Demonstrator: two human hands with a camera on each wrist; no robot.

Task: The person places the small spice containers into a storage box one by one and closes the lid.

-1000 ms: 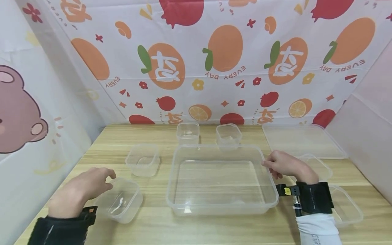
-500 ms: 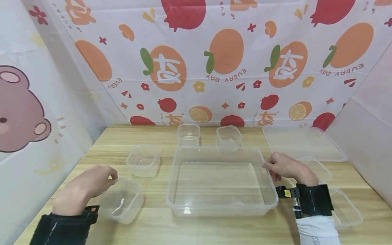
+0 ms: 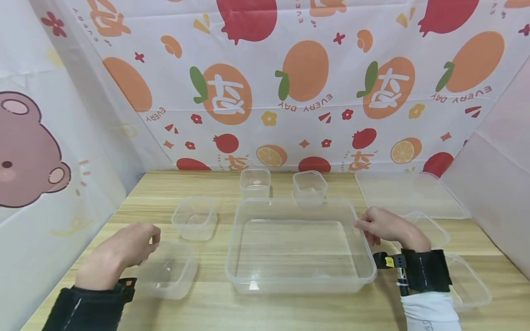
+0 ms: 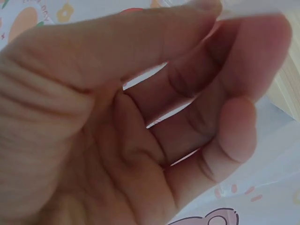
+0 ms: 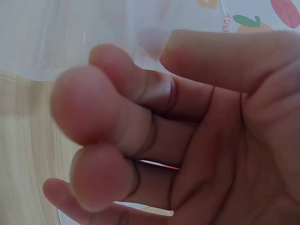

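In the head view a small clear plastic container (image 3: 175,290) is at the front left. My left hand (image 3: 128,246) pinches its left rim between thumb and curled fingers; in the left wrist view a whitish plastic edge (image 4: 262,8) shows at the thumb tip. A large rectangular clear container (image 3: 302,281) stands at the middle of the table. At its right rim, my right hand (image 3: 385,225) pinches the edge, thumb on one side and fingers bent on the other. The right wrist view shows this container's wall (image 5: 61,37) beyond the fingers.
Another small container (image 3: 198,232) stands behind the left one. Two smaller cups, one left (image 3: 255,184) and one right (image 3: 310,186), are at the back. A large flat lid (image 3: 414,193) and two smaller lids, including the front one (image 3: 469,287), lie at right. Printed cloth encloses the table.
My left hand's thumb and fingers have come together at the small container's rim, and that container has shifted slightly right. My right hand stays at the large container's rim.
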